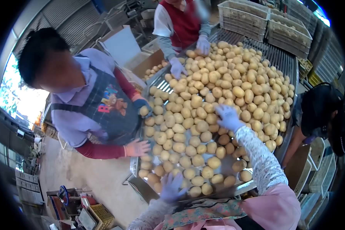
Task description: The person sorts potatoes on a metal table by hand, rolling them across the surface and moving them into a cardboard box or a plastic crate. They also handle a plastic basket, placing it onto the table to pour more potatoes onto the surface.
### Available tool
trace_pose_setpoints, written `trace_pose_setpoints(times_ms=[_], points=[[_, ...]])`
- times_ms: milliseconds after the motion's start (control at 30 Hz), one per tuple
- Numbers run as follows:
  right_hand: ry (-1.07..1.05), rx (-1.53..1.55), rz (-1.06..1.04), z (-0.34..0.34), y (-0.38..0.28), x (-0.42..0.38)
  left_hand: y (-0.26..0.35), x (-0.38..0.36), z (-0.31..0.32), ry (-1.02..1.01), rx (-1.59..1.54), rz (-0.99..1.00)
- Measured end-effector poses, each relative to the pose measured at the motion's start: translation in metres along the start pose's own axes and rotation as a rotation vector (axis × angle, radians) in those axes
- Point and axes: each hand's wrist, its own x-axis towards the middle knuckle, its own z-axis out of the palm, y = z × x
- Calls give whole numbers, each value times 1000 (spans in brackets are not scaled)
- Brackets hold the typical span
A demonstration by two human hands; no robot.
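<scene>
A big heap of yellow-brown potatoes (253,82) covers a slatted metal sorting table (293,76), thinning to a loose layer on the near side. My left hand (172,188), in a pale purple glove, is by the near left edge with its fingers spread, next to the closest potatoes and holding none. Reaching further in, my right hand (229,118), gloved alike, lies palm down against potatoes in the middle, its fingers stretched out. Whatever is under that palm is hidden.
A co-worker in an apron (111,103) stands at the left, a potato in one gloved hand (143,108). Another in a red vest (179,23) works at the far side. A person in black (320,111) bends at the right. Plastic crates (243,17) stand behind.
</scene>
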Motion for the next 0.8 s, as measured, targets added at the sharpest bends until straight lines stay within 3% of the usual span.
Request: trace_pose_setpoints(times_ms=[67,133,167,233,267,300,367,433,500,567,600,633,667,700,733,767,800], points=[[141,-124,-41,20,17,20,-29,-42,20,42,49,-53],[-59,-306,48,44,21,32,-45,-47,15,83,-61,-154],[-43,-299,29,50,20,44,-44,-37,6,99,-47,-168],[-265,-354,168,60,15,51,-27,-15,0,388,-8,-430],[-374,-329,179,41,-1,49,-24,0,11,482,139,-374],[-380,-332,188,36,-14,38,-11,12,24,475,131,-368],[-397,-19,168,33,-29,3,22,40,43,335,186,-279],[-410,142,184,34,-45,-32,38,50,85,370,77,-274],[-289,339,132,17,-62,-89,45,46,103,361,-42,-225],[-69,561,287,3,-79,-153,20,32,92,161,-126,-171],[-54,546,382,-1,-86,-187,9,27,74,146,-64,-44],[138,813,506,-6,-91,-217,2,26,47,146,-7,74],[349,1074,607,-12,-96,-244,-2,22,22,16,96,10],[373,1063,663,-20,-99,-270,-7,21,5,-105,216,-57],[463,1476,893,-31,-101,-297,-19,23,16,-130,217,-16],[562,1897,1097,-42,-103,-320,-34,23,38,16,310,-155],[612,1925,1117,-55,-106,-340,-41,22,48,163,406,-297]])
